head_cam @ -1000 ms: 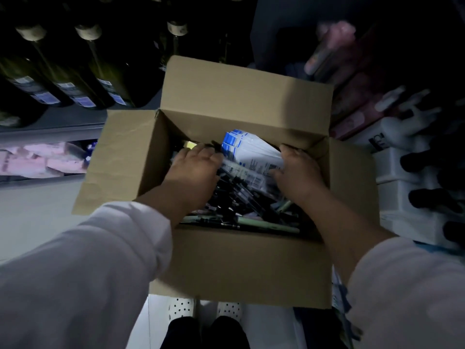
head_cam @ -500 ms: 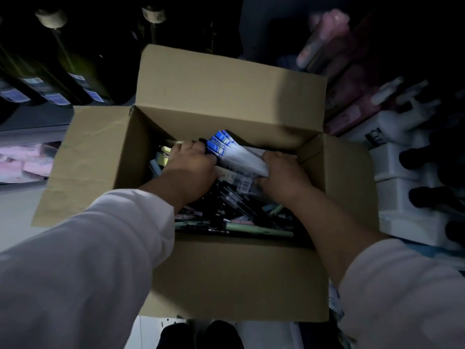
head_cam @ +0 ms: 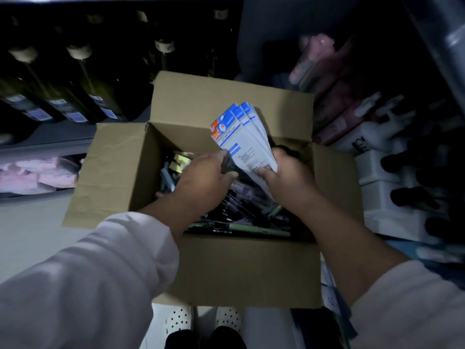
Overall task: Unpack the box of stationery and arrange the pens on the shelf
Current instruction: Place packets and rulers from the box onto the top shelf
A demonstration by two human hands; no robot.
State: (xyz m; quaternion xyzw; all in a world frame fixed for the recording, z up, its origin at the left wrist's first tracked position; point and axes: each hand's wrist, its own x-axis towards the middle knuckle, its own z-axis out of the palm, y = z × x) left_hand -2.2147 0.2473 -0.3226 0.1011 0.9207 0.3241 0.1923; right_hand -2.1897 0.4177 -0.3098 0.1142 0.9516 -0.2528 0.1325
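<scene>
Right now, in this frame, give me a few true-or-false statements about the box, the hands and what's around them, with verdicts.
1. The right hand grips a stack of blue-and-white packets. True.
2. The cardboard box holds nothing but those packets. False: loose pens lie in its bottom.
3. The box is folded shut on top. False: its flaps stand open.
4. Dark bottles sit on the shelf at the left. True.
5. The left hand rests on that shelf. False: it is inside the box, at the packets' lower end.
</scene>
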